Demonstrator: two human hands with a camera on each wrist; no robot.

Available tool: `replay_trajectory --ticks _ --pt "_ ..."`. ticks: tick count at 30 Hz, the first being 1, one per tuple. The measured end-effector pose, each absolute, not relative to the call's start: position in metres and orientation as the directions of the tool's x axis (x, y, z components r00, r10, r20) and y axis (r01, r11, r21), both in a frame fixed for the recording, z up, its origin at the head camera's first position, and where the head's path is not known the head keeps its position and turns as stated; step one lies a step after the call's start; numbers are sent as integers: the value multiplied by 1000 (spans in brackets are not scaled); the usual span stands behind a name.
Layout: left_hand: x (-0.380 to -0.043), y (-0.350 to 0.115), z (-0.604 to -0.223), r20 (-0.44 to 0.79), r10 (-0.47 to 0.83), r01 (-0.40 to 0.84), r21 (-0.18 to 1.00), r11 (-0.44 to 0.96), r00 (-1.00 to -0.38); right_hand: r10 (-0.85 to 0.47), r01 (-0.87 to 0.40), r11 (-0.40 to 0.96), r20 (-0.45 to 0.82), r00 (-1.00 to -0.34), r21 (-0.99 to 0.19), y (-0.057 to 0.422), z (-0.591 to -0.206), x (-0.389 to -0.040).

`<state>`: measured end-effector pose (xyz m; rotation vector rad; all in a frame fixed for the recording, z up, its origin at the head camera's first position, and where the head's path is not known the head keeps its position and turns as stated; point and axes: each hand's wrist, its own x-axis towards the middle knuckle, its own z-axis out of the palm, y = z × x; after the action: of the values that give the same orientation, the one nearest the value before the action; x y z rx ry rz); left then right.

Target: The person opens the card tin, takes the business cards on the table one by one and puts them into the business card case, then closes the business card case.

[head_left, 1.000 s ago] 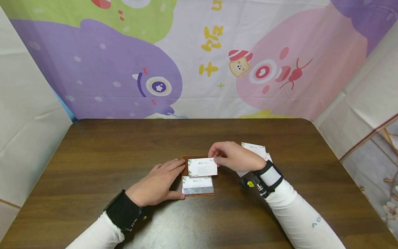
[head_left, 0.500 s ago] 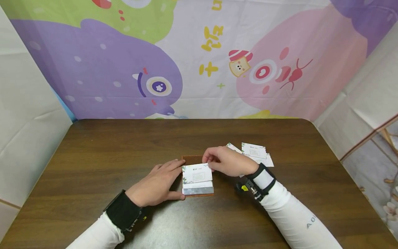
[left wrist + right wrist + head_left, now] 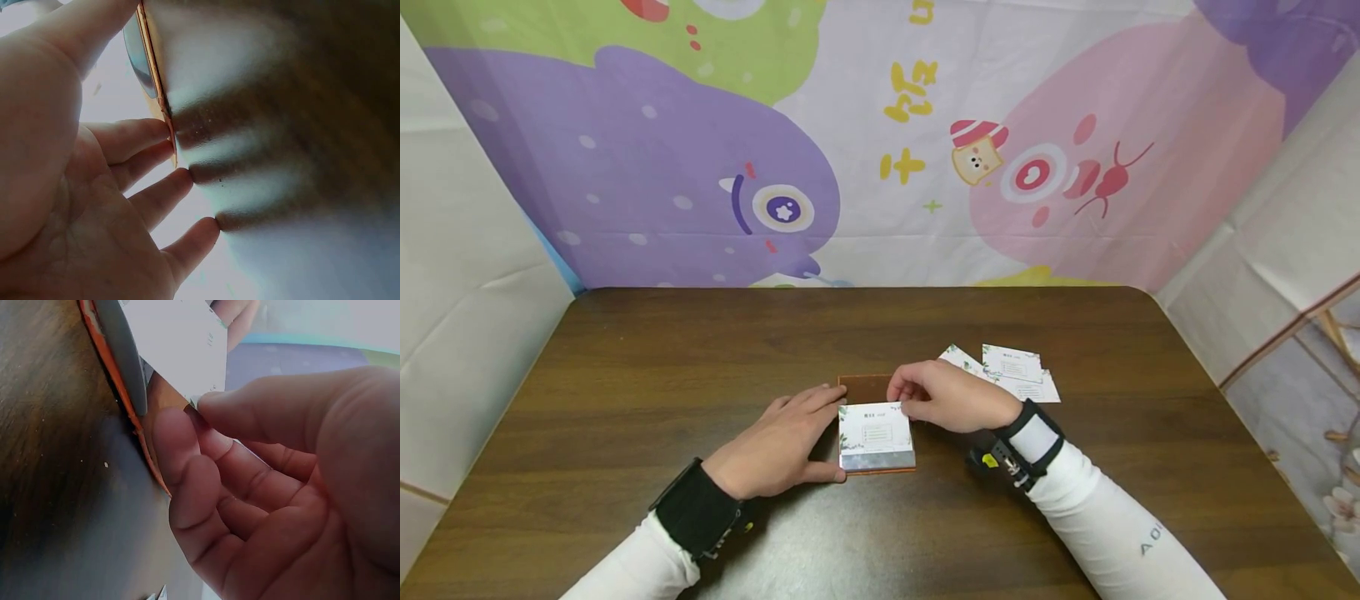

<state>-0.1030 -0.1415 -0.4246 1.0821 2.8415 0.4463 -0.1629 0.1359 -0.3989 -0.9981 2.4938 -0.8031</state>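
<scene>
A brown card case (image 3: 863, 388) lies open on the table, a grey metallic pocket (image 3: 880, 460) across its front part. Over that pocket is a white business card (image 3: 874, 428) with leaf print, its lower edge at the metal strip. My right hand (image 3: 961, 398) pinches the card's far right corner between thumb and finger; the right wrist view shows the card (image 3: 187, 347) tilted above the case's orange edge (image 3: 115, 384). With fingers extended, my left hand (image 3: 784, 440) rests along the case's left side, thumb at the near corner. Fingertips (image 3: 203, 231) meet the tabletop in the left wrist view.
Several more business cards (image 3: 1013, 363) lie overlapping on the wooden table (image 3: 715, 342), just beyond my right wrist. A cartoon-printed cloth (image 3: 880, 242) hangs at the table's far edge. Pale cloth panels (image 3: 475, 275) stand on both sides.
My right hand has brought the card left and toward me, from over the case's far part down to the metallic pocket. The left hand has stayed in place.
</scene>
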Motion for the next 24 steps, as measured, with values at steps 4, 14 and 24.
replay_trajectory --ticks 4,14,24 --pt "-103 -142 -425 30 658 636 295 713 -752 -722 -536 584 -87 -687 -610 137 -400 -162" --pt "-104 -141 -424 27 656 632 300 714 -754 -727 -544 589 -97 -680 -597 139 -404 -158" --pt "-104 -141 -423 9 655 627 301 719 -756 -740 -559 581 -98 -665 -591 139 -404 -154"
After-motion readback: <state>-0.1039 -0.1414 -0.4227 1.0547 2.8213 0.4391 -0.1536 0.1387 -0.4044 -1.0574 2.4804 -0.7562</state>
